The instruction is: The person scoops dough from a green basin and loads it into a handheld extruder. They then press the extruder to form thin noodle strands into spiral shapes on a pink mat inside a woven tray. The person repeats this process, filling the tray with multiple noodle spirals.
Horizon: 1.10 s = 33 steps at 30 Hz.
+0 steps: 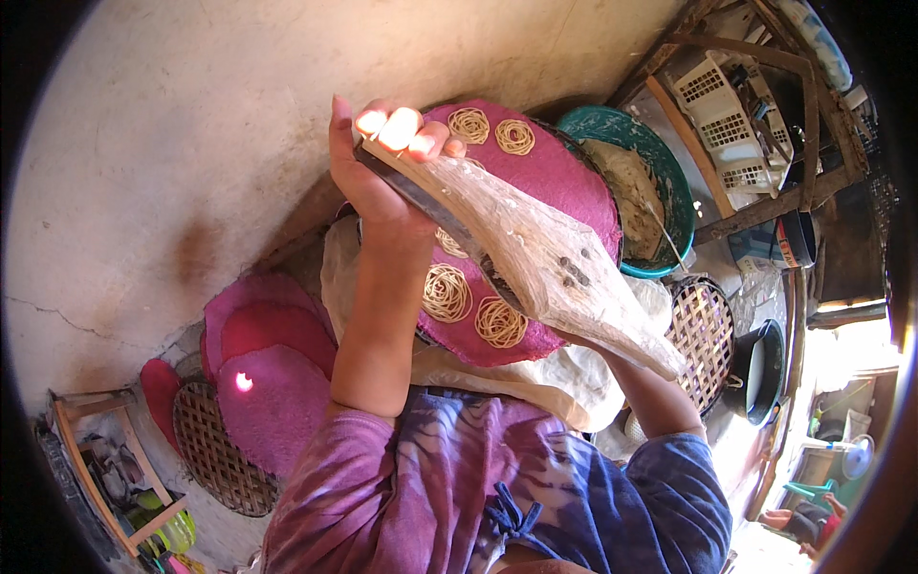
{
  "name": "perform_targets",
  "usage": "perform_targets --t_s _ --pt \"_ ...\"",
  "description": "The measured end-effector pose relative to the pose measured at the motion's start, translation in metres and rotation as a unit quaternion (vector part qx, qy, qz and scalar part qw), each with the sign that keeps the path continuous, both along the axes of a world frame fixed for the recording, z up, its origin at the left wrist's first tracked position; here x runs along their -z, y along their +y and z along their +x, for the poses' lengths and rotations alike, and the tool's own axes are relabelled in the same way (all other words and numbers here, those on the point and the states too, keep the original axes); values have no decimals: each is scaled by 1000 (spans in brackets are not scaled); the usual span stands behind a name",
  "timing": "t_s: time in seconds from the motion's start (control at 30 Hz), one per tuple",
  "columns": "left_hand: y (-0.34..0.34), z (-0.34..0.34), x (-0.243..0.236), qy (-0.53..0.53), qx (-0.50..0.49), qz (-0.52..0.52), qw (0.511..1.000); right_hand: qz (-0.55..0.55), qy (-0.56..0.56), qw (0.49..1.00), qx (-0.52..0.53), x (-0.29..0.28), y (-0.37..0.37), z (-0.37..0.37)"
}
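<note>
My left hand [381,187] is closed round the upper end of a long, pale wooden press [535,239], streaked white. The press slants down to the right in front of me, with several dark spots on its broad part. Under its lower half my right forearm [655,397] reaches in; the wood hides that hand's fingers. Below the press lies a round surface covered with pink cloth [564,182]. Flat coils of thin pale strands sit on it, among them one coil [446,293] near the left edge and another [515,137] at the far side.
A teal basin [683,177] of pale dough [622,196] stands at the far right. Woven trays [703,330] lie right and left, with pink cloths [273,407] at left. A dark tub [762,373], a white crate [717,105] and a wall [191,124] surround me. Another person [808,521] is at lower right.
</note>
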<state>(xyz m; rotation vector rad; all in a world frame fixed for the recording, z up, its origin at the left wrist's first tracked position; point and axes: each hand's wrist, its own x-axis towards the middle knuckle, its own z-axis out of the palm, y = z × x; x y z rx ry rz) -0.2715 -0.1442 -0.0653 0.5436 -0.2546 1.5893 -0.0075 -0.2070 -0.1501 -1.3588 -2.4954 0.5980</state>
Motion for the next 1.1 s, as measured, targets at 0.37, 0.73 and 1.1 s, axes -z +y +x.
perform_targets --t_s 0.37,0.73,1.1 --pt "2 2 2 -21 44 -17 999 28 28 999 27 -16 -37 4" --pt "47 90 36 -39 176 -111 977 -552 268 776 144 -122 -28 103" --pt "36 109 51 -37 166 -205 964 -434 92 863 241 -156 -43 93"
